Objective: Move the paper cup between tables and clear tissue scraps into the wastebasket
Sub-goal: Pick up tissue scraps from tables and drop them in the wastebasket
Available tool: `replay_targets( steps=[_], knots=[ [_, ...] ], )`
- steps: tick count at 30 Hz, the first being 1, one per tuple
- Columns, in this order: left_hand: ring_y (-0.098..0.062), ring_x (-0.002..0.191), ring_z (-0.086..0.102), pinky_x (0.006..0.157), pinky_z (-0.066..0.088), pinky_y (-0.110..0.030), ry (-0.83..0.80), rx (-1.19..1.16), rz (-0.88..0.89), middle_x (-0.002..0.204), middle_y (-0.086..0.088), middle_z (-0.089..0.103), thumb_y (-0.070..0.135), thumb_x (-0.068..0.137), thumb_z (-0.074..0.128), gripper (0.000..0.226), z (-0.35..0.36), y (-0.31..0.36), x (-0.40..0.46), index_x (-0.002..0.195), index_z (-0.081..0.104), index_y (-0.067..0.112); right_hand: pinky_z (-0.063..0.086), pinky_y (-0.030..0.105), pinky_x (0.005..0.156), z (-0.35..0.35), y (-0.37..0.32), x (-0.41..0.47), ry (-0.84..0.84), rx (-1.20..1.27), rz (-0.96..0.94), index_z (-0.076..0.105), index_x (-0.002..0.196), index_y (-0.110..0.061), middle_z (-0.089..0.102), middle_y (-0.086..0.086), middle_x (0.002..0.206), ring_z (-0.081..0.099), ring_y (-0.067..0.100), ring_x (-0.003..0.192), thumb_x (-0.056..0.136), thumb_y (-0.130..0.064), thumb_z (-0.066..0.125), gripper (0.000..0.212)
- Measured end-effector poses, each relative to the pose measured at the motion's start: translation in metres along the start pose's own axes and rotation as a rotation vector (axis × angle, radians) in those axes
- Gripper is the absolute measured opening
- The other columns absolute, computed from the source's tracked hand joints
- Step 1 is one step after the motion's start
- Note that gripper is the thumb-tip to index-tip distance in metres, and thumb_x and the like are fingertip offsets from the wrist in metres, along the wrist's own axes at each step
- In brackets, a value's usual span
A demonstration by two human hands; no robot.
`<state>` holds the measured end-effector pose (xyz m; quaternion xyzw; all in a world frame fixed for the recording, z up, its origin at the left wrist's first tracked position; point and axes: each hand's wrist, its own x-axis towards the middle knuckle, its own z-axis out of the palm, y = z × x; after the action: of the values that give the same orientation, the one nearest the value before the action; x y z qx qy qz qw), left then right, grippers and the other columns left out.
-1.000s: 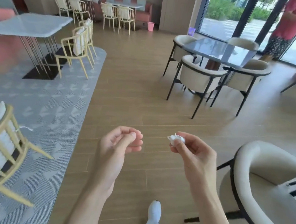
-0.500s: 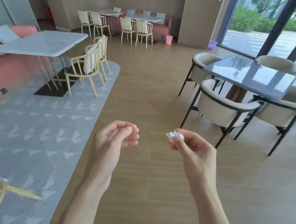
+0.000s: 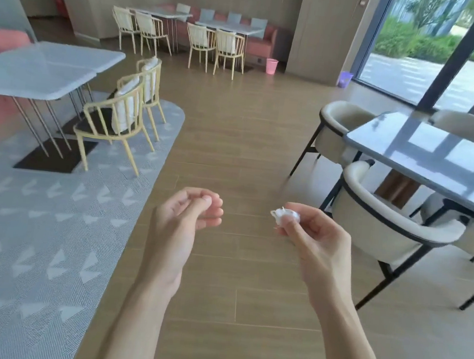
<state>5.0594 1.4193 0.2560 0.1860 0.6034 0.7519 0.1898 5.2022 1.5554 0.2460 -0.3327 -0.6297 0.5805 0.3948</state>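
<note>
Head view, left to right: grey patterned rug [image 3: 36,232], white table [image 3: 46,71] with yellow chairs [image 3: 120,116] beside it. Left hand [image 3: 180,226] out over wood floor [image 3: 232,155], fingers curled, thumb on fingertips, holding nothing visible. Right hand [image 3: 315,244] pinches crumpled white tissue scrap [image 3: 283,214] between thumb and fingers. Far back: pink wastebasket [image 3: 271,66], purple one [image 3: 344,79] near window. Right: grey table [image 3: 423,156] with cream chairs [image 3: 382,222].
</note>
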Motion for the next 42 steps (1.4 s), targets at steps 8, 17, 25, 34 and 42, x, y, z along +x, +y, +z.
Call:
replay_targets(
  steps=[8, 17, 25, 34, 42],
  knots=[
    [-0.026, 0.085, 0.075, 0.078, 0.062, -0.033, -0.100, 0.030, -0.064, 0.089, -0.011, 0.077, -0.001, 0.100, 0.056, 0.026, 0.061, -0.030, 0.179, 0.084, 0.074, 0.009, 0.055, 0.016, 0.072, 0.049, 0.027, 0.172, 0.050, 0.014, 0.049, 0.079, 0.096, -0.018, 0.080, 0.001, 0.083, 0.076, 0.014, 0.076, 0.092, -0.015, 0.076, 0.006],
    [-0.027, 0.086, 0.074, 0.079, 0.062, -0.035, -0.052, 0.104, -0.066, 0.090, -0.010, 0.077, -0.001, 0.100, 0.055, 0.027, 0.137, -0.078, 0.412, 0.084, 0.074, 0.008, 0.050, 0.008, 0.066, 0.101, 0.084, 0.431, 0.022, 0.014, 0.048, 0.079, 0.095, -0.018, 0.080, -0.003, 0.080, 0.076, 0.010, 0.073, 0.093, -0.010, 0.074, 0.010],
    [-0.025, 0.084, 0.074, 0.079, 0.063, -0.035, 0.039, 0.055, -0.012, 0.090, -0.011, 0.077, -0.001, 0.100, 0.056, 0.025, 0.198, -0.068, 0.616, 0.085, 0.074, 0.008, 0.048, 0.007, 0.067, 0.161, 0.063, 0.655, -0.073, 0.045, -0.002, 0.080, 0.092, -0.020, 0.079, 0.000, 0.082, 0.076, 0.009, 0.075, 0.089, -0.021, 0.080, 0.004],
    [-0.027, 0.086, 0.074, 0.082, 0.061, -0.040, 0.065, 0.039, -0.100, 0.089, -0.010, 0.077, -0.001, 0.100, 0.055, 0.027, 0.228, -0.140, 0.849, 0.083, 0.074, 0.010, 0.048, 0.007, 0.067, 0.230, 0.141, 0.863, -0.081, -0.090, 0.077, 0.080, 0.091, -0.024, 0.079, -0.004, 0.078, 0.076, 0.007, 0.076, 0.093, -0.013, 0.074, 0.013],
    [-0.027, 0.087, 0.075, 0.083, 0.062, -0.041, -0.081, 0.043, -0.082, 0.088, -0.009, 0.077, 0.000, 0.101, 0.055, 0.029, 0.287, -0.137, 1.106, 0.082, 0.074, 0.011, 0.047, 0.005, 0.067, 0.307, 0.138, 1.089, 0.029, -0.068, 0.061, 0.080, 0.093, -0.024, 0.079, -0.003, 0.080, 0.077, 0.008, 0.078, 0.092, -0.013, 0.075, 0.011]
  ],
)
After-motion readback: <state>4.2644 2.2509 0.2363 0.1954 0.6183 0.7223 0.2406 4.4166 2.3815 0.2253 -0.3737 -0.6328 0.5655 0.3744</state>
